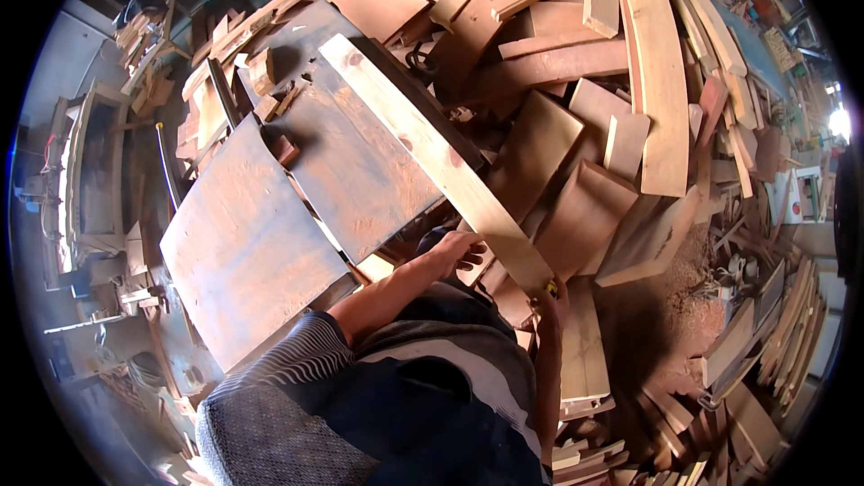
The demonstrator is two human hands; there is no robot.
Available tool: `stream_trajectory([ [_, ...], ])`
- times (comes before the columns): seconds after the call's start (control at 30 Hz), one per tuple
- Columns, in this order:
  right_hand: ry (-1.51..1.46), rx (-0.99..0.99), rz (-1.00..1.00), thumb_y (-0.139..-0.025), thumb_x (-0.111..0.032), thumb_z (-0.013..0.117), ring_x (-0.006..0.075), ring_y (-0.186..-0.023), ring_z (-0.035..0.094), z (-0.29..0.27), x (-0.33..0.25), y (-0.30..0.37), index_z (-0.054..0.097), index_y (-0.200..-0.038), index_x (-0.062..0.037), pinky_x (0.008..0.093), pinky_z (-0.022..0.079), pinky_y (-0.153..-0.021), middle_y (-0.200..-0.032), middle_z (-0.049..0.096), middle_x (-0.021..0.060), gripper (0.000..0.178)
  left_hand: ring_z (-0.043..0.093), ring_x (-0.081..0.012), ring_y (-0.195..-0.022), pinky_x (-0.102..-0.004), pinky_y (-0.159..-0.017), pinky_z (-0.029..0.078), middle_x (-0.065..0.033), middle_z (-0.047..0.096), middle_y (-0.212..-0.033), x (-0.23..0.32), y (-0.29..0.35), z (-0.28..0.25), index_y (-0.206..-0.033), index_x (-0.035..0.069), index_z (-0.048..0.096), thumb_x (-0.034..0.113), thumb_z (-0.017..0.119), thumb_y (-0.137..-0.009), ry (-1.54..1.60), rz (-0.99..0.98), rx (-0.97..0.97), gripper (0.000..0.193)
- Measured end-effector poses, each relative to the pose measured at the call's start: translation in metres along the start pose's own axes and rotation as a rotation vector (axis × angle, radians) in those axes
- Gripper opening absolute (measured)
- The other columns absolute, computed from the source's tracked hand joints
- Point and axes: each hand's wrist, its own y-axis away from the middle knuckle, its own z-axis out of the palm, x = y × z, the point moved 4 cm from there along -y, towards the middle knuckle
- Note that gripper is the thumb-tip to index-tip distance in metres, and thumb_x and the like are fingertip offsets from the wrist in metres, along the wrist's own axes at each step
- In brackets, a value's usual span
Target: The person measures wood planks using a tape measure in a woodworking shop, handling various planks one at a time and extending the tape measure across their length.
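A long pale wooden board [432,162] slants from the grey metal machine table [360,180] down toward my body, its far end resting over the table. My left hand [457,252] is beside the board's left edge, fingers loosely bent and apart, with nothing seen in them. Whether it touches the board I cannot tell. At the board's near end, my right hand [551,301] is closed around a small yellow and black thing [552,288], held against the wood. That hand's fingers are partly hidden, and the thing is too small to name.
A second metal table section [243,243] lies left across a narrow gap. Small wood offcuts [263,72] sit on the far part of the table. Piled planks [657,63] and blocks [576,216] crowd the right. Sawdust [697,306] covers floor at right, near stacked strips [792,342].
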Motion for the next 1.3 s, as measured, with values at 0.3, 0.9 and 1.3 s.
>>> stream_trajectory([
  [0.3,0.055,-0.027,0.002,-0.086,-0.017,0.071,0.0162,-0.093,0.061,0.001,-0.03,0.048,0.045,-0.144,0.0012,0.0277,0.05,-0.078,-0.109,0.062,0.0111,0.065,0.064,-0.0102,-0.081,-0.0261,-0.069,0.051,-0.0015,0.068,-0.088,0.033,0.043,0.077,-0.104,0.005,0.07,0.033,0.063,-0.096,-0.746,0.299,-0.384,0.03],
  [0.9,0.748,0.24,-0.358,-0.074,-0.02,0.07,0.0391,-0.108,0.059,-0.005,-0.018,0.045,0.05,-0.143,-0.0104,0.0415,0.05,-0.092,-0.121,0.059,0.0226,0.073,0.06,-0.0165,-0.085,-0.0368,-0.077,0.054,0.0012,0.062,-0.1,-0.023,-0.038,-0.003,-0.114,0.013,0.064,0.031,0.075,-0.09,0.278,-0.094,0.01,0.032],
  [1.3,1.174,0.255,-0.591,-0.069,-0.008,0.074,0.0415,-0.107,0.058,0.005,0.002,0.047,0.052,-0.139,-0.0157,0.0512,0.049,-0.086,-0.117,0.057,0.0214,0.074,0.072,-0.0272,-0.092,-0.0439,-0.08,0.059,-0.0085,0.073,-0.105,0.034,-0.023,0.007,-0.116,0.008,0.067,0.03,0.074,-0.089,0.423,0.256,0.23,0.035],
])
